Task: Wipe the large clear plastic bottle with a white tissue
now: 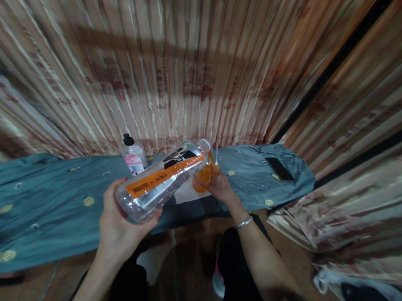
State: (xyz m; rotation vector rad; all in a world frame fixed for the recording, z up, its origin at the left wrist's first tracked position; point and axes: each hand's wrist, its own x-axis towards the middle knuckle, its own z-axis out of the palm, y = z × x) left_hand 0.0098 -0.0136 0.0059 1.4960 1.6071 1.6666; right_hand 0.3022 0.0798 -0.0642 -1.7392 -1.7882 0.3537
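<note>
My left hand (118,229) is wrapped around the base of a large clear plastic bottle (162,180) with an orange and black label. The bottle lies tilted, its uncapped mouth up and to the right, over a small translucent orange bottle (202,181). My right hand (222,187) has its fingers closed on the orange bottle's right side. Beside those fingers a thin white tube (216,155) sticks up; what bears it is partly hidden. Whether liquid is flowing cannot be made out. A clear bottle with a black cap and pink-white label (133,159) stands behind the large bottle.
Teal patterned cloth (66,206) covers a long, low bench. A white sheet (187,194) lies beneath the orange bottle. To the right rests a black phone (279,168). Pleated curtains (191,69) hang behind and on the right, with dark poles (326,76).
</note>
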